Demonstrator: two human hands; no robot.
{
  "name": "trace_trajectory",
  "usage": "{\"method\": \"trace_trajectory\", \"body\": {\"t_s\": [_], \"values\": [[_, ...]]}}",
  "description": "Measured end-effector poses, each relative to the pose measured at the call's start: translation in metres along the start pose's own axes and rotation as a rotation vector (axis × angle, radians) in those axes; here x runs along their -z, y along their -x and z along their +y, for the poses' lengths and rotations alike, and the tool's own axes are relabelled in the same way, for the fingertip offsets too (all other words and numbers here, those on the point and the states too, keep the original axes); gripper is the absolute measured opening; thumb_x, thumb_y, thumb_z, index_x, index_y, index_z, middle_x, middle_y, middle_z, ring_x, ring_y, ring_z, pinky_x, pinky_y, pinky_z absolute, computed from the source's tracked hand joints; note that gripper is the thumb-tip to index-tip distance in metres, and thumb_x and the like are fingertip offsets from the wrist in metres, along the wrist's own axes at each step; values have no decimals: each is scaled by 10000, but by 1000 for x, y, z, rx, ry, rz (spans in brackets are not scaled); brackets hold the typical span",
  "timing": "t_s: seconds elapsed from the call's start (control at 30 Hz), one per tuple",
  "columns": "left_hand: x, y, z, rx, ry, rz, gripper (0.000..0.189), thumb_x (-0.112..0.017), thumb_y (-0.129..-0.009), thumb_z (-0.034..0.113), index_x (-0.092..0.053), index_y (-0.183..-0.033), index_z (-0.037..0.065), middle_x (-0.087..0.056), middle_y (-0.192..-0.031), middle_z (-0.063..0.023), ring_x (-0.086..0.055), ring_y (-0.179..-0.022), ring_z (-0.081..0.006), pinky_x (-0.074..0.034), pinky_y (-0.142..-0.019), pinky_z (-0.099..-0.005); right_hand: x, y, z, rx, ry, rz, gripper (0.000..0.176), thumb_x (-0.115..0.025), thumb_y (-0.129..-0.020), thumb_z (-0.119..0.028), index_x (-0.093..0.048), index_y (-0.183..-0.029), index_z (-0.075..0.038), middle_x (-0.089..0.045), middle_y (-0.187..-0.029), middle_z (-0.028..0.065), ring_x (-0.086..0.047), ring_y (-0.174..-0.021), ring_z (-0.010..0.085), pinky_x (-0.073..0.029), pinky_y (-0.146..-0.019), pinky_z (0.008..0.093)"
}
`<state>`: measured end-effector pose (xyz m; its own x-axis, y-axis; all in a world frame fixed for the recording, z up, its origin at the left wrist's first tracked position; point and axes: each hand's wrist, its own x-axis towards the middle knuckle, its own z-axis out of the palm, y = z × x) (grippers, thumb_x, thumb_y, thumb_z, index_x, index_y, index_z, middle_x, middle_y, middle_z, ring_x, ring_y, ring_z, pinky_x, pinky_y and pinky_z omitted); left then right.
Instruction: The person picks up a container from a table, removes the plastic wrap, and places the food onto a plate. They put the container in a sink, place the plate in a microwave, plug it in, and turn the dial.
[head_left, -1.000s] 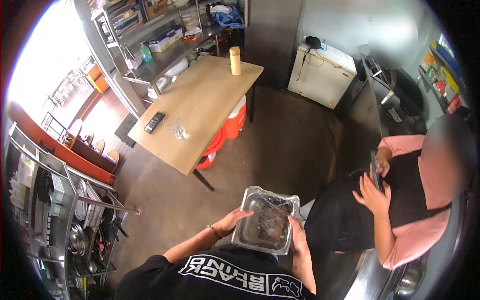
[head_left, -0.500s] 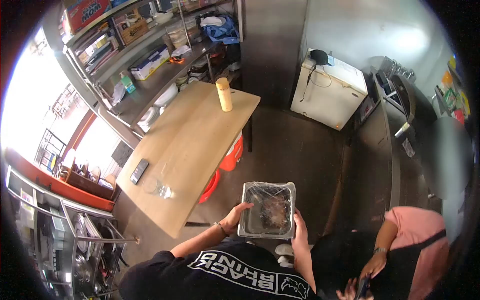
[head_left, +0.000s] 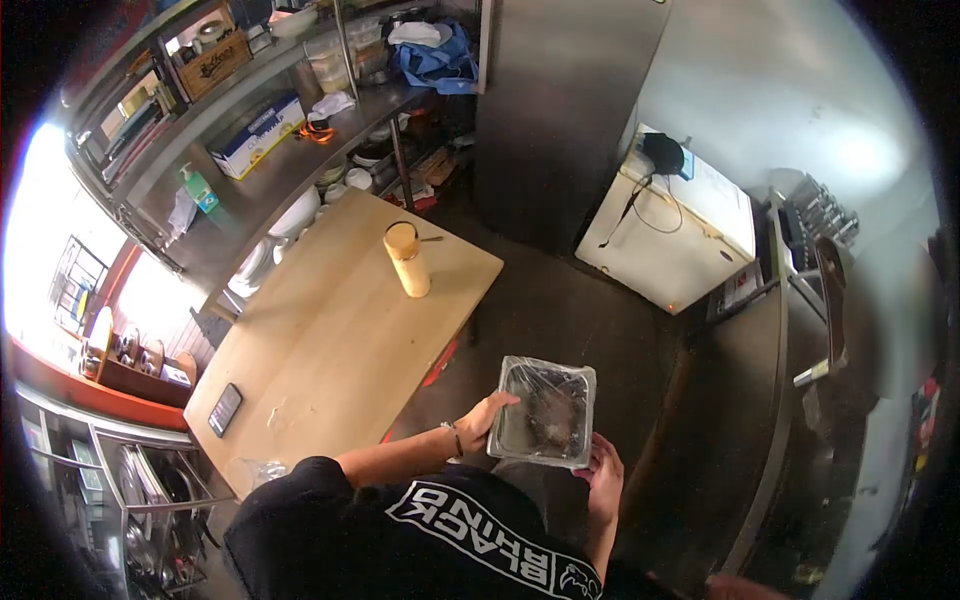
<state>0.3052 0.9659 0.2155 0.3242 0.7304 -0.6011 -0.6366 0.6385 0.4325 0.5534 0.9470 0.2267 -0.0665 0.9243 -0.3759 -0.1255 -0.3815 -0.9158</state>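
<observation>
Between left hand (head_left: pixel 483 420) and right hand (head_left: pixel 603 470): tray (head_left: pixel 545 410). Left of tray: table (head_left: pixel 320 350), with canister (head_left: pixel 408 260) on far end and phone (head_left: pixel 224 410) at near left edge. Behind table: shelving (head_left: pixel 250 185). Far right: chest freezer (head_left: pixel 680 235).

This is a commercial kitchen: steel shelves (head_left: pixel 262 188) crowded with boxes and bowls, a steel fridge (head_left: pixel 560 110), a white chest freezer (head_left: pixel 690 240), a steel counter (head_left: pixel 775 400), a rack (head_left: pixel 150 500) of cookware, a film-covered pan (head_left: pixel 545 410).

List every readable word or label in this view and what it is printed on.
"BLACK RHINO": white letters on the black shirt, upside down to the camera.
Blue-and-white box on the shelf: print too blurred.
Wooden crate: script lettering, unreadable.
Film-covered metal tray: no text visible.
</observation>
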Motion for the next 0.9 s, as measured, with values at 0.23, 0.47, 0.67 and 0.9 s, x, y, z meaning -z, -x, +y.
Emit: {"method": "trace_trajectory", "body": {"t_s": [0.23, 0.47, 0.67, 0.9], "values": [[0, -157, 59, -194, 123, 215, 306, -528, -783, 306, -505, -995, 87, -566, -864, -67, -582, -810, -199, -497, -698, -360, 112, -196, -6, -79, 234, 41, 367, -467, -913, -296, -510, -1181, -50, -619, -953, 96, -620, -692, 169, -496, -577, 287], [-22, -270, 127, -390, 398, 376, 299, -513, -776, 336, -507, -942, 87, -569, -796, -69, -578, -696, -213, -491, -631, -347, 123, -393, -77, -212, 331, -64, 298, -518, -876, -251, -539, -1114, -72, -621, -837, 67, -591, -596, 138, -470, -495, 252], [-42, -290, 208, -542, 528, 368, 352, -481, -809, 331, -519, -1008, 42, -604, -938, -120, -595, -822, -246, -494, -763, -399, 51, -550, -100, -205, 466, -397, 298, -533, -883, -287, -553, -1091, -74, -619, -811, 54, -584, -591, 112, -458, -480, 233], [-1, -308, 278, -695, 727, 489, 337, -493, -795, 296, -517, -1011, 38, -600, -946, -135, -592, -872, -267, -486, -807, -422, -114, -672, -82, -267, 524, -753, 314, -537, -880, -348, -576, -1070, -101, -615, -799, 37, -581, -584, 109, -464, -484, 221]]}}
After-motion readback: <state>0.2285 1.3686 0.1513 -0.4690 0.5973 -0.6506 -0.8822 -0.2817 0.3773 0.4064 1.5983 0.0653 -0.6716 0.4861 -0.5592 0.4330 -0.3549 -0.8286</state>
